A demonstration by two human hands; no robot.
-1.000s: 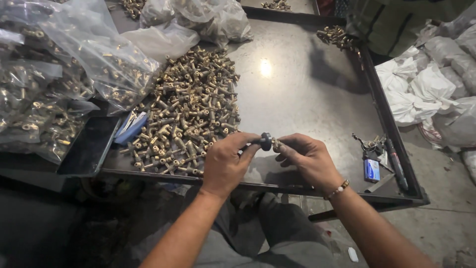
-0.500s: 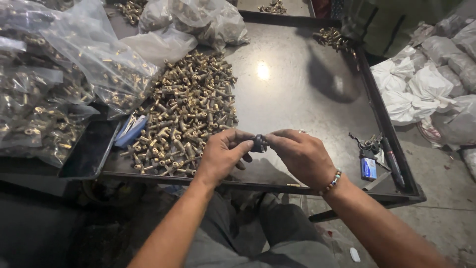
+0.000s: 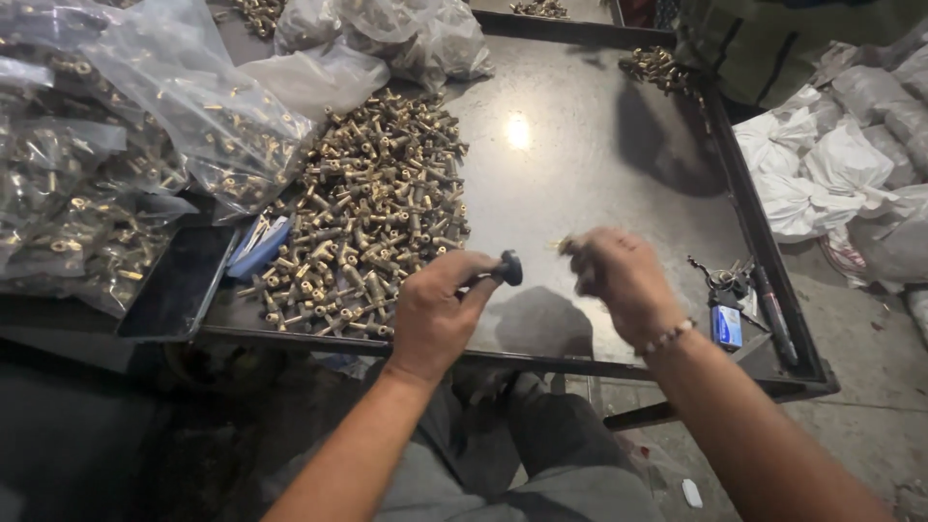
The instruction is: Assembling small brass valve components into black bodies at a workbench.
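My left hand (image 3: 437, 307) pinches a small dark round-headed tool (image 3: 508, 268) over the front of a dark metal tray table (image 3: 619, 193). My right hand (image 3: 619, 275) is blurred, a little to the right of it, and grips a small brass fitting (image 3: 564, 246) at its fingertips. The two hands are apart. A big heap of brass fittings (image 3: 367, 213) lies on the tray just left of my left hand.
Clear plastic bags of brass parts (image 3: 106, 155) pile up at the left, more bags (image 3: 387, 34) at the back. A blue-handled item (image 3: 259, 249) lies by the heap. Keys and a blue tag (image 3: 725, 309) sit at the tray's right edge. White sacks (image 3: 831, 164) lie on the floor at the right.
The hands were together at the dark tool and fitting; now they have separated, my right hand pulling away to the right with the brass piece. The view has shifted slightly.
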